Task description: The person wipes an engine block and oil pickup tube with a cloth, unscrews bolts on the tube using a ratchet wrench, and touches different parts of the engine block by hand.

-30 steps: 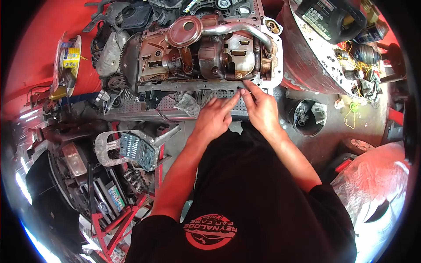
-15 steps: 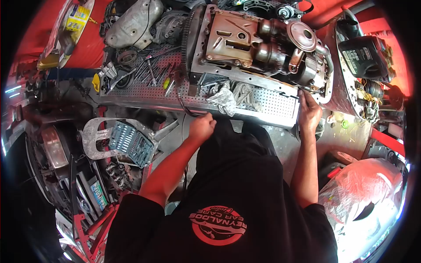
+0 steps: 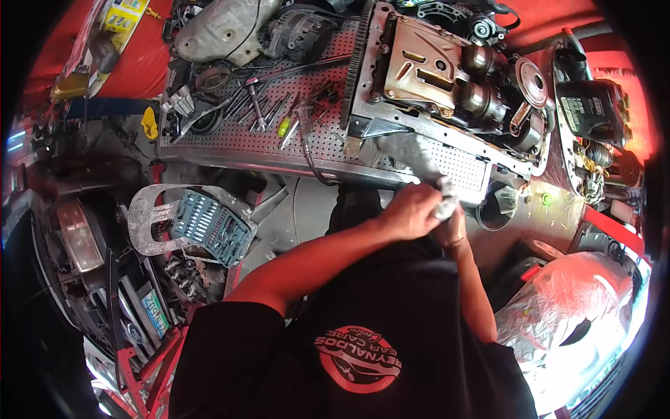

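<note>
A crumpled whitish rag [image 3: 447,198] is bunched between my two hands in front of the bench's near edge. My left hand [image 3: 410,213] is closed around it, and my right hand [image 3: 453,228] is closed against it from the other side, its fingers partly hidden. Just beyond them a greyish cloth [image 3: 408,153], smeared by motion, lies over the perforated bench top [image 3: 272,148]; whether it joins the rag I cannot tell. Above stands an engine block [image 3: 422,66] with its underside up, showing a brown metal plate, a round pickup [image 3: 532,80] and a toothed flywheel [image 3: 356,70].
Wrenches, sockets and a yellow-handled screwdriver [image 3: 284,127] lie on the bench's left part. Behind them are an alternator [image 3: 301,33] and a grey metal cover [image 3: 227,29]. An open socket set [image 3: 213,227] rests on a white chair [image 3: 143,227]. A black oil jug [image 3: 593,108] stands right.
My left hand has moved right and my right hand has dropped from the engine's edge toward it. The whitish rag has left the bench into my hands. The view has shifted slightly.
</note>
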The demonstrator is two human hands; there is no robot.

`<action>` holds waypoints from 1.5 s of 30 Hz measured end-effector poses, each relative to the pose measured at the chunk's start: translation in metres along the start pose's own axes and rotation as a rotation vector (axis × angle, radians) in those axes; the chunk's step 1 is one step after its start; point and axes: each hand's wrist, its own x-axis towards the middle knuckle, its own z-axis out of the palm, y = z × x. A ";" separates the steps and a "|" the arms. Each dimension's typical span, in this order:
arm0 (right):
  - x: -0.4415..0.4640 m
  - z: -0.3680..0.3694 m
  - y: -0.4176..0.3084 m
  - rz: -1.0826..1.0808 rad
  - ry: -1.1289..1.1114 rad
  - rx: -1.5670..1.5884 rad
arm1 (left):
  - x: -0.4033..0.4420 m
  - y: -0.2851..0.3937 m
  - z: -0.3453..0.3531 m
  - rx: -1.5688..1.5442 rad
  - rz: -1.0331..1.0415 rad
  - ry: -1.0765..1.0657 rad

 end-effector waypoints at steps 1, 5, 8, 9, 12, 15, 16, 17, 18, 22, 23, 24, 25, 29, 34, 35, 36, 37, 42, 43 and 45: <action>0.002 -0.003 0.002 0.174 -0.029 0.087 | 0.002 -0.001 0.003 0.001 -0.007 0.004; 0.005 0.044 -0.002 0.177 0.050 0.167 | 0.004 -0.021 0.020 0.219 0.153 0.014; 0.027 -0.004 -0.001 0.289 0.126 -0.211 | -0.008 -0.020 0.021 0.000 0.265 -0.119; 0.039 -0.017 0.012 0.071 0.378 -0.526 | -0.012 -0.012 0.006 -0.181 0.112 -0.271; 0.048 -0.017 0.003 0.069 0.343 -0.651 | -0.050 -0.049 -0.014 -0.035 0.004 0.080; 0.119 -0.109 0.075 -0.264 0.199 -1.113 | -0.049 -0.131 -0.068 0.511 -0.732 -0.286; 0.162 -0.177 0.131 -0.639 0.265 -1.546 | -0.051 -0.161 -0.077 0.573 -0.697 -0.257; 0.143 -0.074 0.078 -0.039 0.552 -1.340 | -0.052 -0.191 -0.087 0.636 -0.664 -0.226; 0.145 -0.051 0.075 -0.032 0.513 -0.964 | -0.053 -0.220 -0.096 0.699 -0.632 -0.194; 0.121 0.036 0.024 0.253 0.277 -0.504 | -0.063 -0.324 -0.091 0.725 -0.534 -0.203; 0.126 0.027 0.029 0.136 0.207 -0.617 | -0.063 -0.328 -0.095 0.680 -0.491 -0.215; 0.119 0.031 0.030 0.085 0.279 -0.739 | -0.062 -0.331 -0.099 0.635 -0.449 -0.226; 0.112 0.034 0.032 0.042 0.358 -0.861 | -0.062 -0.333 -0.104 0.590 -0.408 -0.239; 0.050 0.021 0.029 -0.151 0.352 -1.094 | -0.031 -0.249 -0.125 0.470 -0.353 -0.384; -0.022 0.030 -0.012 0.000 0.059 -1.221 | -0.050 -0.132 -0.113 0.600 0.410 -0.241; -0.028 0.031 -0.018 -0.047 -0.037 -1.193 | -0.047 -0.104 -0.111 0.610 0.416 -0.244; -0.034 0.034 -0.023 -0.093 -0.135 -1.164 | -0.043 -0.072 -0.112 0.545 0.419 -0.220; -0.039 0.042 -0.032 -0.164 -0.232 -1.133 | -0.040 -0.043 -0.113 0.481 0.417 -0.197; -0.080 0.118 -0.098 -0.510 -0.467 -1.255 | -0.001 0.058 -0.094 -0.041 0.118 0.397; -0.085 0.126 -0.110 -0.558 -0.497 -1.333 | 0.018 0.090 -0.095 -0.268 0.001 0.443; -0.087 0.128 -0.133 -0.669 -0.499 -1.389 | 0.050 0.126 -0.098 -0.477 -0.117 0.525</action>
